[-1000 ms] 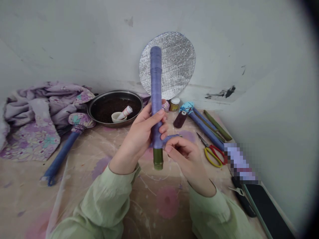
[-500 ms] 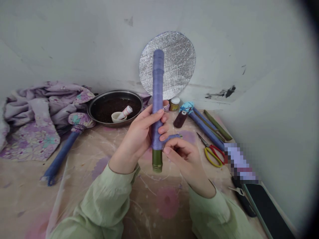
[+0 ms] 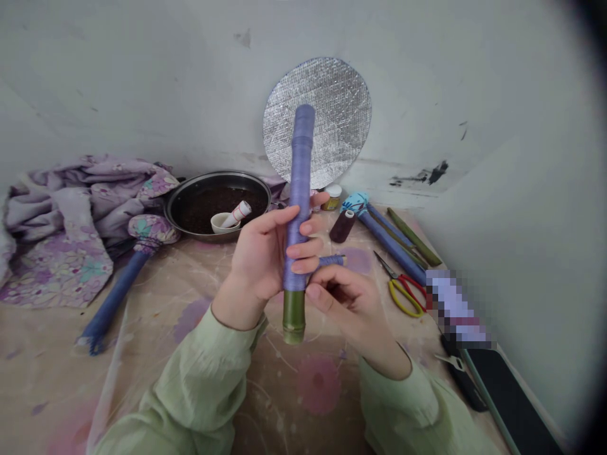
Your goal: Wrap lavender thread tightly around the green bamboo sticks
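From the head camera, looking forward and down, a person in pale green sleeves works over a bench covered with a flower-printed sheet. In the middle, the left hand is wrapped around a bamboo tube, thumb on one side and fingers curling onto it from the other. The tube is held nearly upright, wound in purple-blue thread except for a bare green lower end. The right hand sits close beside the lower edge of the winding, thumb and forefinger drawn together; I cannot tell whether they pinch thread. A small thread-wound stick shows just behind that hand. Beyond, a silver disc leans against the wall. To the left are a dark pan holding a white cup with a rolled white piece inside, floral fabric, and a blue-handled stick with a padded floral head. To the right are a dark spool, red-and-yellow scissors, and a black phone-like slab.
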Available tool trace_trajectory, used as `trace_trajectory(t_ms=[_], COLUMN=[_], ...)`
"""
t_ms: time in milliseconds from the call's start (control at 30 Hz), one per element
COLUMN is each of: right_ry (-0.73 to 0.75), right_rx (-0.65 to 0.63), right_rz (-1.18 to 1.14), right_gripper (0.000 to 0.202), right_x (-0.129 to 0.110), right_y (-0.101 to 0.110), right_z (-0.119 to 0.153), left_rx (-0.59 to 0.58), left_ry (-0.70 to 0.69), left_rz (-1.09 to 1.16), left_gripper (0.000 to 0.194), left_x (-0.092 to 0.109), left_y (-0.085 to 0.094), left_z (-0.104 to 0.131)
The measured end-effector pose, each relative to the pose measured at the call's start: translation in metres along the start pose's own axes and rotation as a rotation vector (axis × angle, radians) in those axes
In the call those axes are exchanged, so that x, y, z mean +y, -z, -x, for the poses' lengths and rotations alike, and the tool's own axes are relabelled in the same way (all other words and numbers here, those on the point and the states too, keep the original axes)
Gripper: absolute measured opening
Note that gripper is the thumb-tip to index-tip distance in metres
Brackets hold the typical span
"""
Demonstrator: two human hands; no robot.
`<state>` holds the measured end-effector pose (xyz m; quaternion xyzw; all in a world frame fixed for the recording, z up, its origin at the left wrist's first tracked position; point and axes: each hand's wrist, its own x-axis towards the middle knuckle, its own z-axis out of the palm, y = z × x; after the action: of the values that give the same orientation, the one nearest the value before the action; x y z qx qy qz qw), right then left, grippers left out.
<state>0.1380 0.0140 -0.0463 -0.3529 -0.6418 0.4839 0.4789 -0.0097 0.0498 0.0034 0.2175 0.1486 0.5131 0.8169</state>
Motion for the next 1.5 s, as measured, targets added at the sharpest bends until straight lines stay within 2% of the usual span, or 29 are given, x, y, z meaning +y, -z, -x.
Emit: trace_trajectory(t_ms=[133,300,500,733,933,1167,1500], right_ry=[-0.008,-0.011,-0.004,0.003,-0.014,0.007,-0.044], right_rx=[-0.013,-0.019,-0.042,-0.051,-0.059,-0.098,-0.247], right_rz=[-0.007,-0.015,-0.046,-0.099,-0.131,-0.071,-0.010], right_gripper=[0.021,0.027,0.031,0.032,0.030,0.030,0.046], right_x=[-0.001,-0.003,-0.006,-0.006,-0.007,-0.002,0.003], right_y=[0.000,-0.002,-0.003,-0.001,-0.003,-0.003,0.002], right_z=[0.000,-0.001,-0.001,0.000,0.000,0.000,-0.001], left_rx=[-0.018,-0.001,-0.006,0.010,-0.061,-0.016,-0.166], left_ry=[0.041,0.032,0.048,-0.004,-0.046,-0.179,-0.221], left_rz=[0.039,0.006,0.029,0.042,0.034,-0.120,-0.121], left_gripper=[0.035,0.029,0.035,0.032,0.046,0.053,0.056], left_x=[0.001,-0.001,-0.003,-0.008,-0.011,-0.013,-0.013], left_y=[-0.001,-0.004,-0.004,-0.006,0.000,0.006,0.009], left_z=[0.000,-0.001,-0.001,-0.001,-0.001,0.001,-0.001])
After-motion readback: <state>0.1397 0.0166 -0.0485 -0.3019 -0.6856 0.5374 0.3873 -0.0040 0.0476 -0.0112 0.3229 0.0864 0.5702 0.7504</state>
